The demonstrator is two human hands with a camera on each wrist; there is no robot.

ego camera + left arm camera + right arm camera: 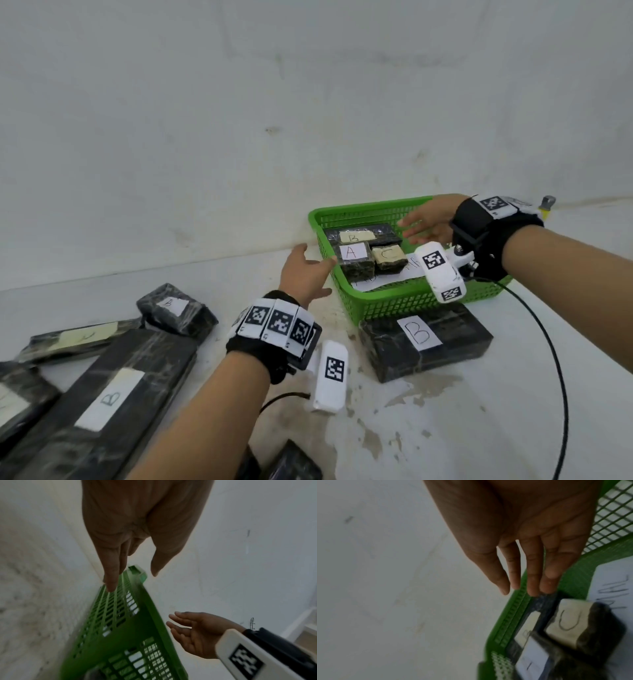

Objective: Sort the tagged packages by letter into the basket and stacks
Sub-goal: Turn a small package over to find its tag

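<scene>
A green mesh basket point(394, 303) stands against the wall and holds three black-wrapped packages: one tagged B point(359, 234) at the back, one tagged A point(354, 262) and one tagged C point(388, 258) in front. My left hand point(305, 270) hovers just outside the basket's left wall point(120, 615) with straight fingers, holding nothing. My right hand point(424, 222) reaches over the basket from the right, fingers spread and straight, above the back package point(544, 601) and empty.
A large package tagged B point(424, 337) lies in front of the basket. At the left lie a long B package point(109, 397), a small one point(174, 308) and a flat one point(78, 337). A sheet of paper point(387, 279) lines the basket. A black cable point(555, 359) curves on the right.
</scene>
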